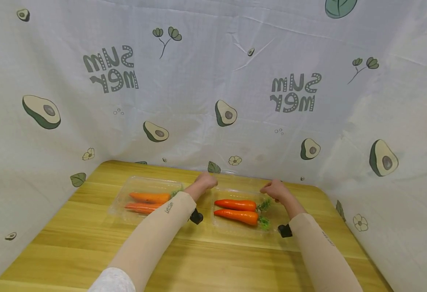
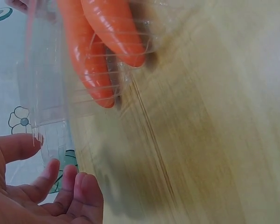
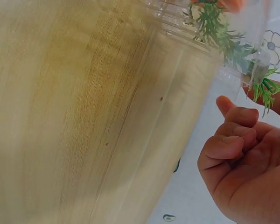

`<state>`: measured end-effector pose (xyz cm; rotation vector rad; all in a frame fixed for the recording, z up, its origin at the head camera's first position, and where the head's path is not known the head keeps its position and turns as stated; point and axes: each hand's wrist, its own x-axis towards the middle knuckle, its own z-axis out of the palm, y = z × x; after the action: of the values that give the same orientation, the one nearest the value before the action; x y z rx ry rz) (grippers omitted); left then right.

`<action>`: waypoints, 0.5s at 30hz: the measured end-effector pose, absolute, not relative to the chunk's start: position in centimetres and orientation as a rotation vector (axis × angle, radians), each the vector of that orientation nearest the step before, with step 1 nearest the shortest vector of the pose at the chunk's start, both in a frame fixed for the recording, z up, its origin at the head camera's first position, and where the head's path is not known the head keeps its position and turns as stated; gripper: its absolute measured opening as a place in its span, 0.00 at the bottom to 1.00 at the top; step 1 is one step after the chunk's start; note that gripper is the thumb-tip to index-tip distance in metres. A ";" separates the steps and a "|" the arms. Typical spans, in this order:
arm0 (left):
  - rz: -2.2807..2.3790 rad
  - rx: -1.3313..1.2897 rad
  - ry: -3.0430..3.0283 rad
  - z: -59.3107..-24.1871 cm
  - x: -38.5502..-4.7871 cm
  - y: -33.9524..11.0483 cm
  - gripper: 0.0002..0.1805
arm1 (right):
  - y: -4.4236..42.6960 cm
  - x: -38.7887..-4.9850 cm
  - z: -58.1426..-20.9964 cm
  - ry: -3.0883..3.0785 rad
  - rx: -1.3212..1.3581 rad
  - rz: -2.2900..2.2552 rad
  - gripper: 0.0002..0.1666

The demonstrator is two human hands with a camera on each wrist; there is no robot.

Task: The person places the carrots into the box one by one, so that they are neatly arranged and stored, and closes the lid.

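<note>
A clear plastic box (image 1: 220,228) on the right holds two orange carrots (image 1: 237,216) side by side, their green tops (image 1: 263,222) pointing right. My left hand (image 1: 205,181) is at its back left corner. In the left wrist view, thumb and forefinger pinch the thin plastic edge there. My right hand (image 1: 274,190) is at the back right corner; its thumb and forefinger hold the plastic edge beside a green sprig (image 3: 267,91) that sticks out. The other right fingers are curled. Whether the edge belongs to a lid or the tray is hard to tell.
A second clear plastic box (image 1: 120,202) stands on the left with carrots (image 1: 149,197) in it, partly hidden by my left forearm. The wooden table (image 1: 213,259) ends at a white curtain (image 1: 199,81) printed with avocados, behind and at both sides.
</note>
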<state>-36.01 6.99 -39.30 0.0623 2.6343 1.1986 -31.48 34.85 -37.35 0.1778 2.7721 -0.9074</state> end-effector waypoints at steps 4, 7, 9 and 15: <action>1.242 0.047 2.636 -39.2 -36.0 7.1 0.15 | 34.9 -31.3 -37.4 2.786 0.183 -0.903 0.28; 1.305 0.028 2.628 -38.9 -35.9 7.2 0.15 | 35.0 -31.3 -37.3 2.804 0.182 -0.889 0.27; 1.328 0.019 2.626 -38.8 -35.8 7.3 0.10 | 35.0 -31.2 -37.2 2.810 0.174 -0.898 0.27; 1.264 0.045 2.714 -38.4 -35.8 7.5 0.14 | 35.1 -31.1 -36.8 2.805 0.160 -0.959 0.27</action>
<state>-35.79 7.46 -38.37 0.0455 2.7144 1.2641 -31.08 35.13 -36.75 0.1600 2.8045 -0.9591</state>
